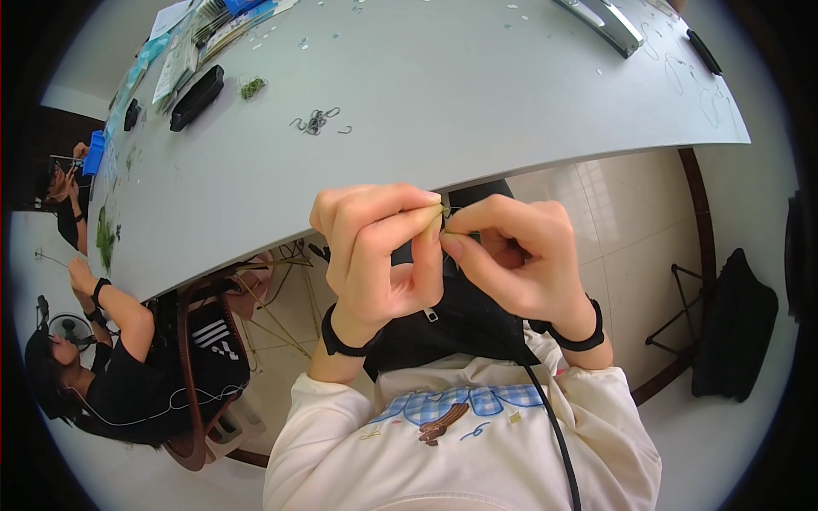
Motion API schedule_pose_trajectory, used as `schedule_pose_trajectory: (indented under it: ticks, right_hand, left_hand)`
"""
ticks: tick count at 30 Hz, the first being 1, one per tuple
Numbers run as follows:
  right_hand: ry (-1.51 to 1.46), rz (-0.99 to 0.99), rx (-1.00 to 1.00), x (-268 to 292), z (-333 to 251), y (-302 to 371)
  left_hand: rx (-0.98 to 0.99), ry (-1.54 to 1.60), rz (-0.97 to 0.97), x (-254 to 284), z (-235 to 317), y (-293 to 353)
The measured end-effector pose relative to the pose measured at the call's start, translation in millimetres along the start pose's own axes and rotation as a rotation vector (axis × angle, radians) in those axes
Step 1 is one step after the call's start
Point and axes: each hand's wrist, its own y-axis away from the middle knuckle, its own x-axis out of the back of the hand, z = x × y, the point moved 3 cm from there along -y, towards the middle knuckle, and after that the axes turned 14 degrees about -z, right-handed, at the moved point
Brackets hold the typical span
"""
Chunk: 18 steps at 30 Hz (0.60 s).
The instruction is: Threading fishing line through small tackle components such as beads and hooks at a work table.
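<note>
Just off the table's near edge, my left hand (375, 247) and my right hand (520, 255) meet fingertip to fingertip. Thumb and fingers of the left are pinched together on something tiny and dark that I cannot make out. A fine line (456, 208) shows in the gap between the two hands, and the right thumb and index finger pinch at it. Beyond the hands, a small heap of dark metal hooks (316, 122) lies on the grey table (477, 102), with one hook (344, 130) apart from it. Farther left is a tangled green bundle of line (252, 87).
A black tray (197, 98) and stacked packets (179, 68) occupy the table's left side. A stapler-like metal tool (601, 25) lies at the far right, near loose loops of line (677, 72). Two people sit at left; the nearer one's arm (123, 311) reaches to the table.
</note>
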Motion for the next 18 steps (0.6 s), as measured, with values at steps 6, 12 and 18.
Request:
schedule_pose_trajectory:
  ticks: [6, 12, 18]
  right_hand:
    - [0.280, 0.174, 0.188, -5, -11, 9]
    - [0.443, 0.292, 0.378, -9, -15, 13]
    - [0.129, 0.204, 0.465, -16, -13, 9]
  left_hand:
    - [0.006, 0.005, 0.010, 1, -1, 0]
    - [0.018, 0.015, 0.016, 1, -1, -1]
    - [0.034, -0.001, 0.020, 0, -4, 1]
